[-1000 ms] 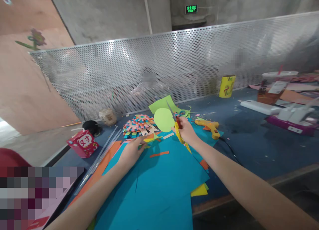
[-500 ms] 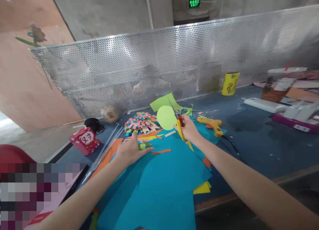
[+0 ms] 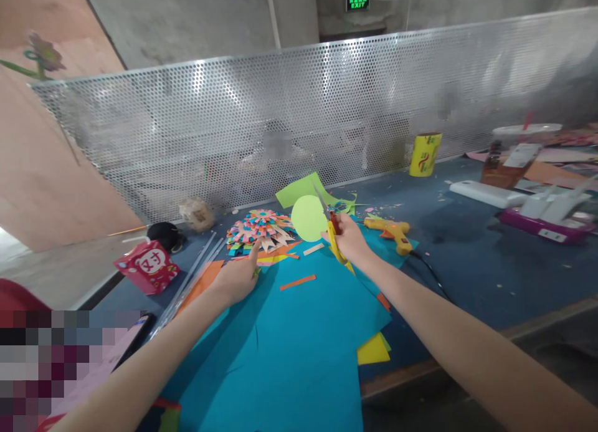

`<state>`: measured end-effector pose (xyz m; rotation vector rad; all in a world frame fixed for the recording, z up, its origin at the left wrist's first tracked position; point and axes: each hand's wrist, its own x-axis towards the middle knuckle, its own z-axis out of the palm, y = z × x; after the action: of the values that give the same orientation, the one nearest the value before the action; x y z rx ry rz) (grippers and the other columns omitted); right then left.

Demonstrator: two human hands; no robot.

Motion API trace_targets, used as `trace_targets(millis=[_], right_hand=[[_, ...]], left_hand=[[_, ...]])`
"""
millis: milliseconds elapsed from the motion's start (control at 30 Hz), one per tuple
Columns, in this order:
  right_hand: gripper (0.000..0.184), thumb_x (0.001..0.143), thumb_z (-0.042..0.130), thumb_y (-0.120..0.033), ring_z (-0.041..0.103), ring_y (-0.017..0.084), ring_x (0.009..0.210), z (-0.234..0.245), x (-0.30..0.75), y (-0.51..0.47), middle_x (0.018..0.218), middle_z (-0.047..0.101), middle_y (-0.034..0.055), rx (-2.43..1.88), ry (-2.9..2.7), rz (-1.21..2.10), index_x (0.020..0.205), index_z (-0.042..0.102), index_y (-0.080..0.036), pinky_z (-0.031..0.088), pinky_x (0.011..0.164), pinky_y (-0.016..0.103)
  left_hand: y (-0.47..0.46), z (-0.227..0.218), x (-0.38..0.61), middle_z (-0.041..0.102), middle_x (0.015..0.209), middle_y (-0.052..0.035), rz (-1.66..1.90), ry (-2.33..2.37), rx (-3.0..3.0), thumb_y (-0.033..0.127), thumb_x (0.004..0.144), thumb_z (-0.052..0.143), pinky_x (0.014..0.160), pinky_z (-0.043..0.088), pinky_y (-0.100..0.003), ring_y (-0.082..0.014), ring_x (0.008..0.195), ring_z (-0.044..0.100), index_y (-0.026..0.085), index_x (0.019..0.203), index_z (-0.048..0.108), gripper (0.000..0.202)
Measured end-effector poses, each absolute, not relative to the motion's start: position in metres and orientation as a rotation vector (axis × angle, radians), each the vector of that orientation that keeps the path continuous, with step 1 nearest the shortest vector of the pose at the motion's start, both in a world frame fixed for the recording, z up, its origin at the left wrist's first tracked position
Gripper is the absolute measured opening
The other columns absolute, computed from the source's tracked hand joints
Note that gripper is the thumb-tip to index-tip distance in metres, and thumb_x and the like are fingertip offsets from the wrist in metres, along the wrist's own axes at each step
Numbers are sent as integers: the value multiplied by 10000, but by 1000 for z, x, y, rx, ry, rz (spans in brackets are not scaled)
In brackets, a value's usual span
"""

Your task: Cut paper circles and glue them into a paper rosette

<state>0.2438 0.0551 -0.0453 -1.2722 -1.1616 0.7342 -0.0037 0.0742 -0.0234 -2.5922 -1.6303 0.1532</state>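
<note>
My right hand (image 3: 351,241) is closed round yellow-handled scissors (image 3: 332,234), blades pointing up beside a light green paper circle (image 3: 308,217). My left hand (image 3: 239,276) rests on the edge of a large teal paper sheet (image 3: 289,338), its index finger stretched towards a multicoloured folded-paper flower (image 3: 259,230), the other fingers curled round a small green piece that is mostly hidden. An orange paper strip (image 3: 298,283) lies on the teal sheet between my hands.
A yellow glue gun (image 3: 390,230) with a black cord lies right of my right hand. A red drink carton (image 3: 147,267), clear sticks (image 3: 189,282), a yellow roll (image 3: 424,154), a white bar (image 3: 486,194) and a perforated metal screen (image 3: 299,114) surround the blue table (image 3: 476,264).
My left hand has moved forward towards the paper flower, with its index finger now pointing out. My right hand with the scissors has stayed nearly in place.
</note>
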Motion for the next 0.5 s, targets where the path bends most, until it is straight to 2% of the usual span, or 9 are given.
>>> trace_targets(millis=[233, 367, 500], right_hand=[[211, 890, 546, -269, 594, 141, 804, -40, 243, 51, 945, 595, 42, -1332, -1145, 741, 1037, 557, -117, 524, 710, 318], [205, 891, 545, -272, 594, 136, 787, -41, 244, 52, 927, 596, 38, -1321, -1145, 734, 1022, 560, -115, 524, 698, 310], [212, 895, 538, -288, 592, 132, 774, -45, 246, 54, 917, 596, 36, -1275, -1143, 719, 1015, 561, -115, 523, 688, 305]], left_hand=[[81, -8, -26, 677, 787, -118, -139, -1770, -2636, 303, 845, 266, 623, 445, -303, -248, 704, 646, 40, 1382, 211, 601], [93, 6, -38, 667, 930, -129, -352, -1799, -2613, 341, 847, 240, 674, 467, -304, -237, 799, 645, 80, 1330, 271, 550], [97, 6, -40, 673, 922, -84, -389, -1753, -2635, 246, 817, 283, 679, 466, -290, -209, 747, 646, 130, 1333, 265, 529]])
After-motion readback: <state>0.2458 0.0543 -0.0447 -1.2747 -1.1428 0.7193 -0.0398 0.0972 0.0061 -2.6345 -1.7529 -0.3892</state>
